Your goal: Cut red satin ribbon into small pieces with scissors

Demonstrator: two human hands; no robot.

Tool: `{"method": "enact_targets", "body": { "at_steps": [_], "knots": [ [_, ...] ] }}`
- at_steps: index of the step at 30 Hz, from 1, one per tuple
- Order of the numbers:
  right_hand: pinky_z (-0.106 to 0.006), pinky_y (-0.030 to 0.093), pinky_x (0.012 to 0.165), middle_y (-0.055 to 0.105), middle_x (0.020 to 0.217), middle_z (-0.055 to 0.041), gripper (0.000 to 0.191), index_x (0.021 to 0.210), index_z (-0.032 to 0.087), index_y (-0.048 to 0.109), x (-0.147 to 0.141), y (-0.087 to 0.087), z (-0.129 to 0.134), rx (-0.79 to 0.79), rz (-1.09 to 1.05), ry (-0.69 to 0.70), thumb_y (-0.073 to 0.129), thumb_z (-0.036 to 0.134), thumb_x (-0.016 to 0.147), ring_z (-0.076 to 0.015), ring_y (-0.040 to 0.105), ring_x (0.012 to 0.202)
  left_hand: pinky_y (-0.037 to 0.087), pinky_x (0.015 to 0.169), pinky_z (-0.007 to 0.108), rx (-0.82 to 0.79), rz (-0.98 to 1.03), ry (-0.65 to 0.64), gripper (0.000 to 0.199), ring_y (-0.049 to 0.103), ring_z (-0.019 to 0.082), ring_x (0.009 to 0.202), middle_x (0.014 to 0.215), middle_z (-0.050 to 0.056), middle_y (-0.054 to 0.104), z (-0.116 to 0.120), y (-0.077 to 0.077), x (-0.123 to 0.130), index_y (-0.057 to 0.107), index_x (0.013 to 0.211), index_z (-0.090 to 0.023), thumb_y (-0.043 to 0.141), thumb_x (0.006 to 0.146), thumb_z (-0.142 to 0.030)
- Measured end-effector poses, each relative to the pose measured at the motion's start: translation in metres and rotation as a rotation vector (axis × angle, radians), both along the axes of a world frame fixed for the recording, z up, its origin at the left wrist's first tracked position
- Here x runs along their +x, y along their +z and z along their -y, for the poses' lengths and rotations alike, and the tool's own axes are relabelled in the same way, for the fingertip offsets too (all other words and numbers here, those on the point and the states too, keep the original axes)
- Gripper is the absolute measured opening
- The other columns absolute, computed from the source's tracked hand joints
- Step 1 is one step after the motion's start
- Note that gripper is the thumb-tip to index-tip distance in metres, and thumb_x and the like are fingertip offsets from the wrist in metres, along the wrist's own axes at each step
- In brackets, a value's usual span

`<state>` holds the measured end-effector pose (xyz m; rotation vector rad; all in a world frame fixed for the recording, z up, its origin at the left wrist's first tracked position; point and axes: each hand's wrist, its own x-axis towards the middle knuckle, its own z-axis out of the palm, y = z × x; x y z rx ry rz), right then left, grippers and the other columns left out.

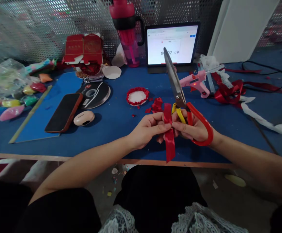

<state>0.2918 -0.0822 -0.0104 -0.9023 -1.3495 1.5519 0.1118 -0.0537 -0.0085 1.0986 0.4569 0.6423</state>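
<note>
Head view, red ribbon [169, 142] between left hand [147, 128] and right hand [191, 127] holding scissors [175, 84]

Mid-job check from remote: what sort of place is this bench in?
Most likely a handicraft workspace, perhaps a small workshop. The blue-topped table holds a pink hot glue gun, and red satin ribbon is being handled beside large scissors.

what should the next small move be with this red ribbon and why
Probably tilt the red-handled scissors down and snip the hanging tail of the red satin ribbon. The right hand grips the scissors with the blades pointing up, while the left hand pinches the ribbon, holding it steady for a cut.
</note>
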Motion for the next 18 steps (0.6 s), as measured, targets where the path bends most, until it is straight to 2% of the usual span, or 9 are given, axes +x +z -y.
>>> {"method": "enact_targets", "body": {
  "at_steps": [6, 12, 18],
  "knots": [
    [-0.014, 0.026, 0.031, 0.065, 0.059, 0.0018, 0.023, 0.082, 0.016, 0.053, 0.0030, -0.0015, -0.0003, -0.015, -0.049, 0.113, 0.070, 0.033, 0.082, -0.0008, 0.038, 0.033, 0.038, 0.040, 0.014, -0.019, 0.058, -0.089, 0.016, 0.048, 0.003, 0.040, 0.069, 0.003, 0.070, -0.0021, 0.0015, -0.0008, 0.061, 0.083, -0.011, 0.070, 0.080, -0.024],
    [-0.014, 0.026, 0.032, 0.066, 0.062, 0.0013, 0.022, 0.082, 0.016, 0.052, 0.0043, 0.0022, -0.0023, 0.006, -0.073, 0.184, 0.066, 0.033, 0.085, -0.0003, 0.037, 0.034, 0.036, 0.038, 0.015, -0.049, 0.020, -0.091, 0.023, 0.046, 0.003, 0.038, 0.068, 0.003, 0.069, -0.0020, 0.0011, -0.0023, 0.062, 0.085, -0.011, 0.073, 0.076, -0.030],
    [-0.014, 0.025, 0.032, 0.066, 0.060, 0.0015, 0.024, 0.082, 0.016, 0.051, 0.0034, 0.0026, -0.0042, -0.006, -0.103, 0.159, 0.065, 0.035, 0.085, -0.0001, 0.034, 0.032, 0.039, 0.041, 0.015, -0.059, 0.031, -0.075, 0.023, 0.048, 0.004, 0.042, 0.072, 0.004, 0.070, -0.0001, 0.0012, -0.0013, 0.063, 0.088, -0.012, 0.074, 0.076, -0.029]
  ]
}}
